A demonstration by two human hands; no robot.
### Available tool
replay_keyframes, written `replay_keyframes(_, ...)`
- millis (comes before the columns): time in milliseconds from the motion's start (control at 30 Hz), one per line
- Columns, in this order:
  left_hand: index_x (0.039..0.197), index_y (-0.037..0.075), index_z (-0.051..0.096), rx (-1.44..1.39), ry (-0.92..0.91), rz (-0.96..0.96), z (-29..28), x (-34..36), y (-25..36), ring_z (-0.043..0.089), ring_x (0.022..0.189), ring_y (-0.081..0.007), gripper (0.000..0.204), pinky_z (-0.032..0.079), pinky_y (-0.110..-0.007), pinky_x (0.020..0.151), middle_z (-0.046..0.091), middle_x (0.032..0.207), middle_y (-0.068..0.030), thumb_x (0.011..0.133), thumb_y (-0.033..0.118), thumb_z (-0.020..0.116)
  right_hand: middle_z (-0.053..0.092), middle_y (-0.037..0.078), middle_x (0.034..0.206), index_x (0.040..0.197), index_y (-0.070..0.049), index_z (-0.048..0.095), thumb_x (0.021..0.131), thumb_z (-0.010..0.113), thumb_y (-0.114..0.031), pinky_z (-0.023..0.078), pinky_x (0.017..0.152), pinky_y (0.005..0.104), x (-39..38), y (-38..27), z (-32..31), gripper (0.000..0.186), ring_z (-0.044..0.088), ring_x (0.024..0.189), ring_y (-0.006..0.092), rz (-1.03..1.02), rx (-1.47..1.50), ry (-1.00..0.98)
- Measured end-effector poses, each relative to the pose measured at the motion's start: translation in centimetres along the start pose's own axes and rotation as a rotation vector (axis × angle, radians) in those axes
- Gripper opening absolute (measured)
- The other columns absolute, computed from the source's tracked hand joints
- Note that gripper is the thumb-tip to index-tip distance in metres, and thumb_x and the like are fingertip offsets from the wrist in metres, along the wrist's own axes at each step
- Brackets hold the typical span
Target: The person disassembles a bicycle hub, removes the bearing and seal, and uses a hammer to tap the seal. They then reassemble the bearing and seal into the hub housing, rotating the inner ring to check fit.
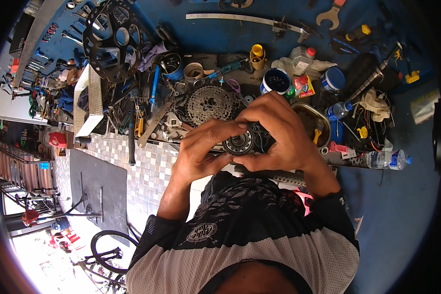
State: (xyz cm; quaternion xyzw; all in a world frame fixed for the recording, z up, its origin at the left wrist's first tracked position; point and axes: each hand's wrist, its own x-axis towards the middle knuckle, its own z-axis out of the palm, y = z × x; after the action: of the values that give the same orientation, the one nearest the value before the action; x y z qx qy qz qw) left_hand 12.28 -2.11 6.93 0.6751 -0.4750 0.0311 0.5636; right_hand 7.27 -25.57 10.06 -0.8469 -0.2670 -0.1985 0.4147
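Between my two hands, in front of my chest, is a round dark metal hub part [239,143] with shiny rings around its centre. My left hand [201,147] grips its left side, index finger along the top and thumb below. The fingers of my right hand [277,130] curl over its right side, and the thumb presses at the lower edge. Part of the rim is hidden by my fingers. Just beyond the hands, a bicycle cassette [211,104] with many toothed rings lies flat on the bench.
Behind the right hand stands a blue-and-white tub [275,81] of dark grease. A metal tray [306,110] sits to its right. Wrenches [154,122] and other tools crowd the bench's left. A water bottle [388,160] lies at the right edge. A large chainring [113,39] hangs far left.
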Motion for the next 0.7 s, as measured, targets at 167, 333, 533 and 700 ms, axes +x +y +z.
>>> replay_keyframes(167, 0.125, -0.002, 0.075, -0.036, -0.037, -0.031, -0.1, -0.1, 0.3, 0.076, 0.106, -0.0325, 0.056, 0.062, -0.043, 0.09, 0.079, 0.119, -0.0143, 0.071, 0.001, 0.087, 0.064, 0.009, 0.113, 0.123, -0.005, 0.073, 0.073, 0.093, -0.037, 0.049, 0.092, 0.0419, 0.6, 1.1, -1.2, 0.063, 0.061, 0.106, 0.0308, -0.031, 0.135, -0.174)
replay_keyframes(333, 0.126, -0.001, 0.075, -0.05, -0.078, -0.052, -0.5, -0.1, 0.6, 0.076, 0.104, -0.032, 0.054, 0.062, -0.042, 0.089, 0.079, 0.119, -0.0147, 0.073, 0.002, 0.088, 0.063, 0.007, 0.109, 0.122, -0.003, 0.078, 0.063, 0.097, -0.03, 0.051, 0.086, 0.0367, 1.2, 2.1, -1.3, 0.068, 0.061, 0.1, 0.0251, -0.065, 0.265, -0.227)
replay_keyframes(533, 0.125, 0.0, 0.076, -0.023, -0.055, -0.054, -0.4, -0.2, 0.7, 0.077, 0.104, -0.033, 0.052, 0.063, -0.042, 0.089, 0.079, 0.121, -0.0159, 0.075, 0.003, 0.088, 0.064, 0.007, 0.109, 0.121, -0.006, 0.077, 0.069, 0.094, -0.034, 0.05, 0.089, 0.0392, 1.5, 1.9, -1.5, 0.061, 0.062, 0.103, 0.0279, -0.052, 0.219, -0.24)
replay_keyframes(700, 0.125, -0.001, 0.075, -0.019, -0.035, -0.051, -0.1, -0.3, 0.4, 0.077, 0.109, -0.0344, 0.051, 0.063, -0.043, 0.091, 0.079, 0.121, -0.0158, 0.076, 0.002, 0.087, 0.066, 0.007, 0.107, 0.12, -0.007, 0.075, 0.072, 0.093, -0.035, 0.049, 0.092, 0.0415, 0.9, 1.3, -1.0, 0.059, 0.062, 0.103, 0.03, -0.024, 0.138, -0.174)
